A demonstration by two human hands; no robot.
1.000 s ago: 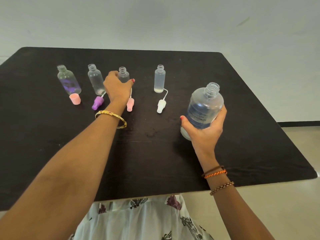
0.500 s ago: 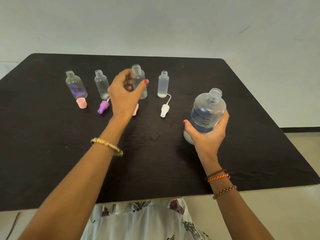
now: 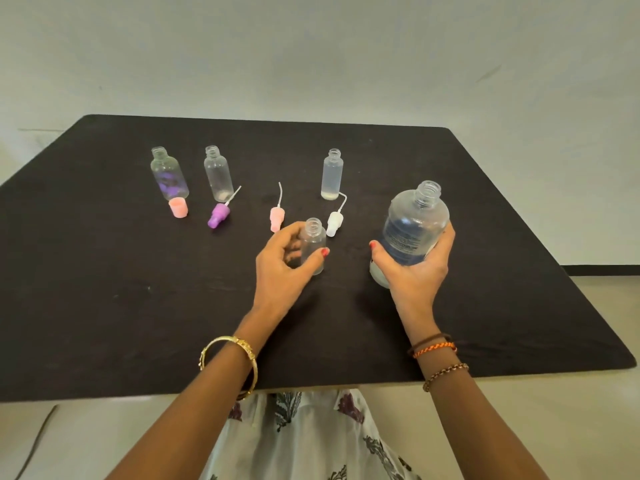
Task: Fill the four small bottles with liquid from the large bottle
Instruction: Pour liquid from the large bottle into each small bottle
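Gold bangle (image 3: 228, 362), braided wrist threads (image 3: 437, 355) — floral white dress (image 3: 311, 438), red nails.

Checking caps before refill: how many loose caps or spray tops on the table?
4. Pink cap by the far-left bottle, purple spray top beside it, pink spray top mid-row, white spray top behind the left hand. None looks hidden.

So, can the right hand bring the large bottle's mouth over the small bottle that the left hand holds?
Probably yes. The right hand grips the large bottle, uncapped, and the left hand holds the small bottle close beside it, mouth open. Nothing lies between them.
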